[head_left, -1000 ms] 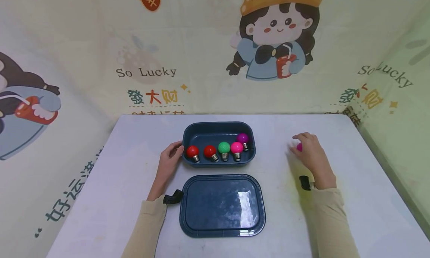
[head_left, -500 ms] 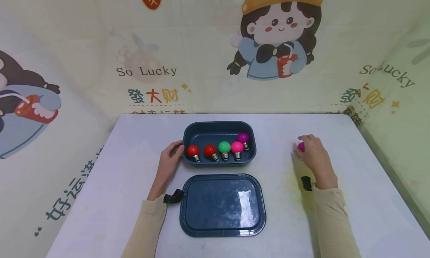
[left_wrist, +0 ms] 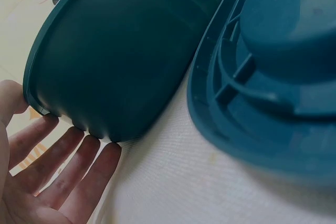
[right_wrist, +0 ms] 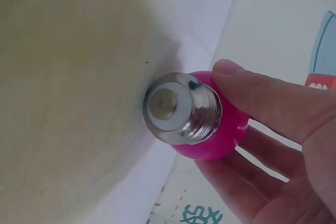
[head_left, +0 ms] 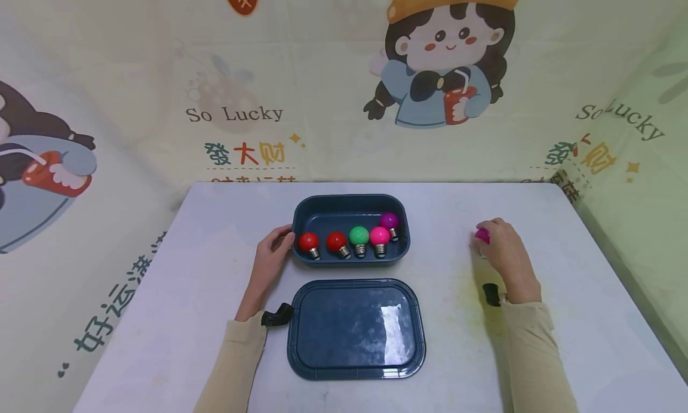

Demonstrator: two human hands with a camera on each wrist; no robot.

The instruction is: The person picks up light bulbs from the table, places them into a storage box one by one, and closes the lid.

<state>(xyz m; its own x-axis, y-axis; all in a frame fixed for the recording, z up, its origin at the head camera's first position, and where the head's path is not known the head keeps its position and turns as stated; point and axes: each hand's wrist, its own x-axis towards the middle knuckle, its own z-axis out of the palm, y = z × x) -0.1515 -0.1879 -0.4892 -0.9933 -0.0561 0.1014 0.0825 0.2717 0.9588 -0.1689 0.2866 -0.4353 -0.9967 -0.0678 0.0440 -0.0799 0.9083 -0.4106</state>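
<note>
Head view: 2 bare hands at a white tabletop (head_left: 451,341), with a dark blue box (head_left: 349,262) and a flat dark blue lid (head_left: 344,329) between the arms.
Right hand (head_left: 507,249): over on the right side, well apart from the box; its grip is pinching the held bulb (right_wrist: 210,148), thumb on one side and fingers on the other.
Held bulb: deep pink and round, partly hidden by the hand, with its silver screw end facing the right wrist camera; I cannot tell if it touches the tabletop.
Left hand (left_wrist: 58,182): beside the box; its grip is spread, and 4 fingertips touch the box's outside wall.
Box: 5 bulbs lie in it, 2 red bulbs (head_left: 309,242), 1 green bulb (head_left: 359,235), 1 pink bulb (head_left: 379,235) and 1 purple bulb (head_left: 389,221).
Lid: just in front of the box, lying flat.
</note>
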